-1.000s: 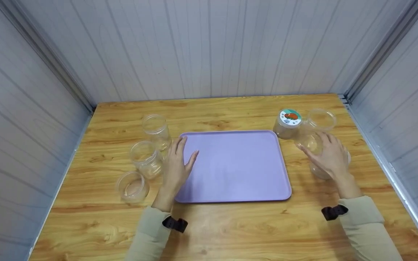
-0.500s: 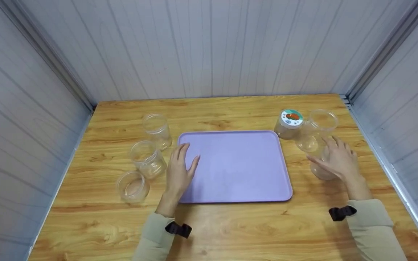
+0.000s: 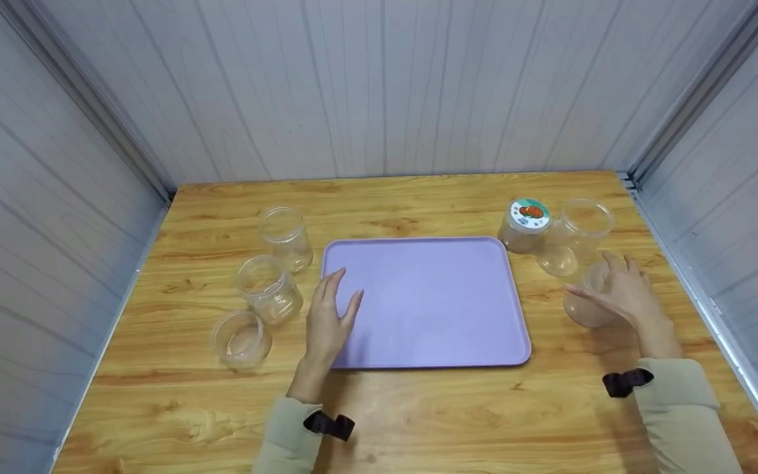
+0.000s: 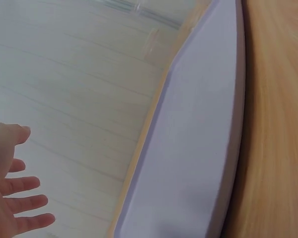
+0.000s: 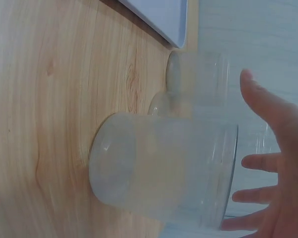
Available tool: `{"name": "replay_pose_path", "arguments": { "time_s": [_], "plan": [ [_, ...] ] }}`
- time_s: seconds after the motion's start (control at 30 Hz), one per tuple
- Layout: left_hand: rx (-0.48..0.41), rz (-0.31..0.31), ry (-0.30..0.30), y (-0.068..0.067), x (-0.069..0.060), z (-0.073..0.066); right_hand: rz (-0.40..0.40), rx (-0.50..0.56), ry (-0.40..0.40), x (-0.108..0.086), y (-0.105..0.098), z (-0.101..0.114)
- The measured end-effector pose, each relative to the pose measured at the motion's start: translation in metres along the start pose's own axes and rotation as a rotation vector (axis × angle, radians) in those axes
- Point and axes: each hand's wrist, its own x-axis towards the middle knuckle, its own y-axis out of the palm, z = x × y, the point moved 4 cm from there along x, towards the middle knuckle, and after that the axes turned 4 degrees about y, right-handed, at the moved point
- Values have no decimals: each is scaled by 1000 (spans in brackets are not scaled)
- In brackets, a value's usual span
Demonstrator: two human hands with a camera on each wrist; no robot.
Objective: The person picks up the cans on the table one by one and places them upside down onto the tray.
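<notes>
My right hand hovers with fingers spread over a clear, frosted-looking jar at the right of the tray. In the right wrist view, the same jar stands upright with its rim close to my fingers; the hand does not wrap it. Whether a fingertip touches the rim, I cannot tell. My left hand is held over the left edge of the purple tray, thumb apart from the fingers, holding nothing. The left wrist view has that hand with its fingers loosely extended.
Behind the right hand stand a tall clear jar and a jar with a printed lid. On the left are a tall jar, a medium jar and a low jar. Panelled walls enclose the wooden table.
My right hand has shifted right and nearer to me, away from the tall jar to the front jar. The left hand has drifted slightly right and nearer. Jars and tray stay put.
</notes>
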Motion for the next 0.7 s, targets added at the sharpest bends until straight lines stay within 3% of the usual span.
{"name": "replay_pose_path", "arguments": {
  "time_s": [0.27, 0.7],
  "plan": [
    [-58, 2, -34, 4, -7, 3, 90, 21, 39, 2, 2, -9],
    [-168, -19, -48, 10, -10, 3, 77, 92, 33, 1, 4, -16]
  ]
}}
